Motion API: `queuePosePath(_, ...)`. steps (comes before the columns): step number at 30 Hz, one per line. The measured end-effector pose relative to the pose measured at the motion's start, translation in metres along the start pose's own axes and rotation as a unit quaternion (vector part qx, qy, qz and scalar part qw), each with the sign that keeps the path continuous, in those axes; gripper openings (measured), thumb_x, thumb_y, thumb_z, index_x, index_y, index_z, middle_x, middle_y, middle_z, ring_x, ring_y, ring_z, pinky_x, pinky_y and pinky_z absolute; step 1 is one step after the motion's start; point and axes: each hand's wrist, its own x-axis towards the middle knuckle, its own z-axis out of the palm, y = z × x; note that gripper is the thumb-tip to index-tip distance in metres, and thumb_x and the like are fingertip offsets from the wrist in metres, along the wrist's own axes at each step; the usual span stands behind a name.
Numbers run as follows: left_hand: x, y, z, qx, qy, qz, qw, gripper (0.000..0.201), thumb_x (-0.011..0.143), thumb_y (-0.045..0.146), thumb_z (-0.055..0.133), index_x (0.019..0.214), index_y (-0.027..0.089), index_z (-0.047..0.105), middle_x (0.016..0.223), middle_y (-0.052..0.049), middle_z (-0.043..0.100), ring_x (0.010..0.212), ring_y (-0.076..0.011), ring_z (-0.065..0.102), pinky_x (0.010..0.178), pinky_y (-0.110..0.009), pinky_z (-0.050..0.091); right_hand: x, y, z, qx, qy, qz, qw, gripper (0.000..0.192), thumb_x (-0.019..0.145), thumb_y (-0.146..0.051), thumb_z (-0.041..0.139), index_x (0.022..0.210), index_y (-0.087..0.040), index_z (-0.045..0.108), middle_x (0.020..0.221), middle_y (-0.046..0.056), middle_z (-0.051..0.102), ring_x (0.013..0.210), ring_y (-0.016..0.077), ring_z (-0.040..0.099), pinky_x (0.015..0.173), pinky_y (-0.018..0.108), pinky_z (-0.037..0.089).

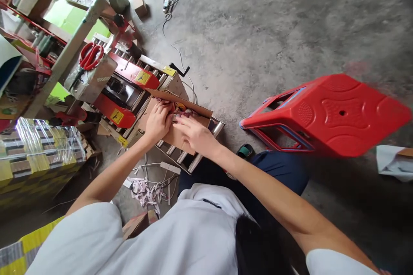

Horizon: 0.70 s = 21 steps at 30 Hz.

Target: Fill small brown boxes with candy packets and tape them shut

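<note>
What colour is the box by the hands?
Brown. The box shows best in the head view.

The open brown cardboard box (179,136) sits on the near end of the silvery metal roller conveyor (195,162), both hands (158,121) at its mouth over what seem to be small purplish wrapped pieces (189,112), mostly hidden. Beyond it to the left, the red metal taping machine (120,114) straddles the rollers, with red-handled scissors (86,62) on its upper part. On the grey concrete floor (274,30), the red plastic stool (343,126) stands right of the conveyor, while pinkish-white strip scraps (146,192) lie to its left beside a white rectangular power strip (170,168).
</note>
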Motion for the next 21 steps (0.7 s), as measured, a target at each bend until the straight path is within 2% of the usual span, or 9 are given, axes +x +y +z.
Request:
queuePosePath(3,0.007,-0.005,0.005,0.009,-0.039,0.027,0.999,0.035,0.096,0.033,0.043,0.111,0.019,0.071,0.123,-0.011,0.069,0.136,-0.0279,0.048,0.121,-0.048,0.031,0.010,-0.015,-0.031,-0.044,0.072,0.018,0.996,0.056,0.100,-0.027,0.051,0.154,-0.021,0.040,0.158,0.009,0.039,0.149,0.0300,0.032,0.126,0.055,0.024)
queuePosePath(6,0.008,-0.012,0.003,0.011,-0.031,0.027,0.999,0.032,0.096,0.034,0.043,0.105,0.020,0.070,0.121,-0.010,0.069,0.130,-0.0277,0.051,0.118,-0.048,0.035,0.020,-0.018,-0.047,-0.044,0.023,0.084,0.995,0.092,0.086,-0.052,0.071,0.159,-0.016,0.027,0.151,0.019,0.045,0.139,0.0422,0.042,0.116,0.066,0.033)
queuePosePath(9,-0.002,-0.013,-0.001,-0.004,0.083,-0.045,0.996,0.032,0.099,0.034,0.037,0.098,0.019,0.066,0.109,-0.012,0.067,0.116,-0.0275,0.056,0.108,-0.049,0.043,0.009,-0.014,-0.026,-0.079,-0.057,0.090,0.991,0.116,0.065,-0.058,0.087,0.157,-0.015,0.031,0.156,0.024,0.037,0.141,0.0458,0.038,0.112,0.070,0.031)
queuePosePath(12,-0.021,0.005,0.000,0.009,0.259,-0.166,0.951,0.038,0.102,0.032,0.025,0.101,0.020,0.061,0.112,-0.015,0.060,0.121,-0.0287,0.052,0.110,-0.053,0.040,-0.012,-0.009,0.012,-0.131,-0.031,0.082,0.988,0.114,0.063,-0.050,0.090,0.156,-0.020,0.033,0.166,0.020,0.016,0.150,0.0442,0.019,0.115,0.076,0.012)
queuePosePath(13,-0.027,0.017,0.003,0.011,0.285,-0.185,0.940,0.040,0.103,0.032,0.022,0.110,0.020,0.059,0.120,-0.016,0.057,0.128,-0.0289,0.048,0.113,-0.055,0.036,-0.016,-0.008,0.022,-0.132,-0.018,0.085,0.987,0.108,0.065,-0.046,0.088,0.156,-0.022,0.034,0.166,0.018,0.015,0.151,0.0424,0.018,0.115,0.075,0.009)
queuePosePath(15,-0.038,0.044,0.012,0.001,0.245,-0.150,0.958,0.045,0.104,0.039,0.019,0.133,0.022,0.050,0.142,-0.017,0.047,0.142,-0.0289,0.038,0.120,-0.056,0.028,-0.018,-0.005,0.034,-0.123,0.000,0.100,0.987,0.094,0.072,-0.039,0.082,0.154,-0.023,0.039,0.166,0.016,0.019,0.152,0.0393,0.019,0.118,0.071,0.007)
queuePosePath(18,-0.047,0.078,0.026,-0.011,0.059,-0.018,0.998,0.068,0.098,0.065,0.031,0.154,0.027,0.030,0.162,-0.014,0.029,0.154,-0.0328,0.019,0.124,-0.056,0.020,-0.019,0.004,0.028,-0.075,-0.003,0.087,0.993,0.081,0.079,-0.033,0.072,0.152,-0.020,0.042,0.162,0.017,0.030,0.152,0.0382,0.022,0.121,0.069,0.004)
queuePosePath(19,-0.048,0.084,0.030,-0.004,0.016,0.006,1.000,0.081,0.092,0.074,0.036,0.156,0.027,0.025,0.165,-0.014,0.024,0.156,-0.0356,0.013,0.125,-0.058,0.017,-0.024,0.010,0.021,-0.034,-0.004,0.064,0.997,0.078,0.080,-0.033,0.069,0.152,-0.019,0.042,0.160,0.017,0.034,0.151,0.0374,0.025,0.122,0.067,0.006)
queuePosePath(21,-0.048,0.088,0.036,0.021,-0.020,0.020,0.999,0.107,0.077,0.087,0.048,0.159,0.023,0.021,0.167,-0.018,0.018,0.155,-0.0417,0.006,0.124,-0.062,0.012,-0.044,0.023,0.003,0.084,0.032,0.040,0.995,0.076,0.083,-0.037,0.065,0.153,-0.019,0.040,0.157,0.016,0.040,0.148,0.0338,0.034,0.122,0.061,0.023)
